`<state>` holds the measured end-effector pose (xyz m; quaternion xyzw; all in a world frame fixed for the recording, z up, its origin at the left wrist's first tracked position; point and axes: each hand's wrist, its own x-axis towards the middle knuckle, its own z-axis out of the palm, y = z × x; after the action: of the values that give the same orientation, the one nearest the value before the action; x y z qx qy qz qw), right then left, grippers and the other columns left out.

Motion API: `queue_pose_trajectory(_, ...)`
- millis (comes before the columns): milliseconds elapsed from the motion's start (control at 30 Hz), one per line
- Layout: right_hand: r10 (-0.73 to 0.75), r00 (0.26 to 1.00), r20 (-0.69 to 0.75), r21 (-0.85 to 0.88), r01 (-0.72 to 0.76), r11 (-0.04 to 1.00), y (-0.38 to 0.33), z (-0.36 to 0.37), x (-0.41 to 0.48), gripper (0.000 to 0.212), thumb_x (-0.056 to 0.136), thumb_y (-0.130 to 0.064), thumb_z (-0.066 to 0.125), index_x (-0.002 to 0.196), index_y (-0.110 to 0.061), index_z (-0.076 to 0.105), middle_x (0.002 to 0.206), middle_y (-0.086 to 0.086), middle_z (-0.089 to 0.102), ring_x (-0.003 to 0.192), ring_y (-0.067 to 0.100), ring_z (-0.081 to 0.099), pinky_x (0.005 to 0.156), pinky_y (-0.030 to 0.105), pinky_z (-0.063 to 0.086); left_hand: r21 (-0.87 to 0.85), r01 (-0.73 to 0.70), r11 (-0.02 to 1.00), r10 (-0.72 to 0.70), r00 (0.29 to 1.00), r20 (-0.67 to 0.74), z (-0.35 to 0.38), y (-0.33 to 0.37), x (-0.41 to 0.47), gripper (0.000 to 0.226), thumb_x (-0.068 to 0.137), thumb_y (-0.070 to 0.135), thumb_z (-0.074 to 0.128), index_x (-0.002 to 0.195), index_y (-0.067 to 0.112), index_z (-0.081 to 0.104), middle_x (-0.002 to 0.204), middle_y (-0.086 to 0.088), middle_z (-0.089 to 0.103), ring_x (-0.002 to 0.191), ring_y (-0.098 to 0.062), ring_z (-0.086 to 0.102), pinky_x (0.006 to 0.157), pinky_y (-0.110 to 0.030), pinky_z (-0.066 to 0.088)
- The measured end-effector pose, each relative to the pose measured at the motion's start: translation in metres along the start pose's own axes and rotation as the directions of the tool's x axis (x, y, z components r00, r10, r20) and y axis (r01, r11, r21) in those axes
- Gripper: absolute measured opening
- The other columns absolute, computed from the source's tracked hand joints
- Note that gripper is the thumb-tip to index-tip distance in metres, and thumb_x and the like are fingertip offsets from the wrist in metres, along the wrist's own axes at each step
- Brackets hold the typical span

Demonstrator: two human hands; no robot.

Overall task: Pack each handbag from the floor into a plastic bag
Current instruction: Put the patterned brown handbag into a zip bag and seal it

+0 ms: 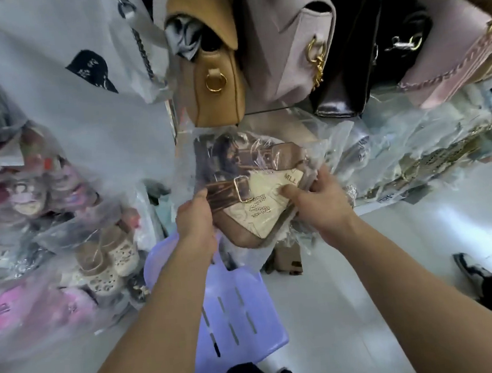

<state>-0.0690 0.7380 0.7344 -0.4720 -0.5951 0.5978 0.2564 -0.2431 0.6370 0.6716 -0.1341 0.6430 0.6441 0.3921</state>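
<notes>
Left hand (195, 217) at nine o'clock, right hand (318, 199) at three o'clock pinch cream-and-brown strapped handbag (259, 212) through clear crinkled plastic bag (333, 140), likely seating it inside.

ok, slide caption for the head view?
Left hand and right hand grip a cream handbag in a clear plastic bag.

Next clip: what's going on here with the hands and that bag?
A person holds a cream handbag with a brown strap above a purple stool. The left hand grips the strap side and the right hand grips the other side, thumb on the cream face. A clear plastic bag already covers it, so it looks nearly packed. A tan handbag and a black handbag sit unwrapped beyond.
</notes>
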Motion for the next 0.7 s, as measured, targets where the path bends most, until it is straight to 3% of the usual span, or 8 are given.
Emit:
queue_pose_trajectory(67,-0.014,0.999,-0.05,-0.022,0.013,1.0,-0.012,0.008,0.01,0.035,0.088,-0.005,0.075,0.115,-0.021,0.059,0.1,-0.002,0.078,0.09,0.016,0.077,0.079,0.039,0.063,0.021,-0.006,1.0,0.005,1.0,0.028,0.006,0.011,0.014,0.039,0.066,0.046,0.069,0.093,0.018,0.073,0.1,-0.004,0.076,0.093,-0.024,0.071,0.089,-0.041,0.059)
queue_pose_trajectory(167,-0.024,0.994,-0.111,-0.041,0.019,0.999,-0.028,0.011,0.021,0.032,0.09,-0.007,0.073,0.107,-0.026,0.054,0.086,-0.001,0.077,0.086,0.03,0.077,0.064,0.039,0.059,0.011,-0.028,1.0,0.028,0.998,0.061,0.019,0.023,0.02,0.03,0.073,0.043,0.07,0.09,0.019,0.072,0.099,-0.003,0.076,0.091,-0.024,0.071,0.085,-0.037,0.058)
queue_pose_trajectory(267,-0.013,0.989,-0.145,-0.06,0.004,0.998,-0.037,0.01,0.022,0.033,0.091,-0.012,0.075,0.11,-0.025,0.053,0.1,0.01,0.075,0.095,0.044,0.072,0.072,0.061,0.061,0.008,-0.054,0.998,0.054,0.997,0.046,0.032,0.03,0.026,0.041,0.073,0.042,0.067,0.106,0.018,0.072,0.109,-0.005,0.074,0.106,-0.03,0.068,0.094,-0.043,0.053)
queue_pose_trajectory(333,-0.031,0.989,-0.144,-0.077,0.02,0.997,-0.034,0.01,0.024,0.036,0.09,-0.013,0.078,0.115,-0.022,0.054,0.109,0.016,0.073,0.098,0.046,0.069,0.077,0.063,0.06,-0.004,-0.081,0.997,0.081,0.996,0.047,0.041,0.036,0.031,0.046,0.084,0.032,0.064,0.125,0.011,0.064,0.123,-0.011,0.069,0.116,-0.032,0.063,0.101,-0.049,0.048)
queue_pose_trajectory(400,-0.067,0.987,-0.144,-0.115,0.051,0.992,-0.028,0.015,0.028,0.039,0.088,-0.016,0.08,0.117,-0.023,0.055,0.108,0.012,0.074,0.096,0.041,0.073,0.081,0.059,0.061,-0.004,-0.054,0.999,0.055,0.997,0.058,0.048,0.04,0.035,0.051,0.086,0.028,0.061,0.134,0.01,0.058,0.13,-0.013,0.065,0.12,-0.033,0.061,0.105,-0.05,0.045)
queue_pose_trajectory(467,-0.111,0.984,-0.14,-0.184,0.084,0.979,-0.023,0.022,0.033,0.04,0.084,-0.024,0.083,0.111,-0.036,0.055,0.111,0.002,0.075,0.101,0.025,0.075,0.089,0.052,0.061,-0.019,-0.046,0.999,0.047,0.994,0.094,0.056,0.041,0.044,0.055,0.082,0.029,0.06,0.135,0.016,0.057,0.129,-0.01,0.065,0.115,-0.031,0.064,0.103,-0.05,0.049)
queue_pose_trajectory(567,-0.159,0.98,-0.117,-0.316,0.115,0.942,-0.015,0.03,0.043,0.043,0.081,-0.035,0.084,0.105,-0.049,0.051,0.112,-0.012,0.07,0.108,0.015,0.069,0.098,0.045,0.057,-0.05,-0.051,0.997,0.058,0.988,0.14,0.069,0.032,0.079,0.059,0.074,0.033,0.057,0.133,0.029,0.058,0.125,-0.004,0.068,0.108,-0.027,0.067,0.098,-0.05,0.053)
queue_pose_trajectory(700,-0.158,0.978,-0.134,-0.381,0.097,0.92,-0.01,0.036,0.059,0.052,0.085,-0.031,0.083,0.125,-0.025,0.05,0.108,-0.013,0.065,0.103,0.018,0.069,0.093,0.045,0.059,0.021,-0.091,0.996,0.086,0.98,0.181,0.08,0.038,0.098,0.049,0.086,0.027,0.052,0.133,0.041,0.055,0.114,0.005,0.072,0.102,-0.019,0.069,0.092,-0.041,0.057)
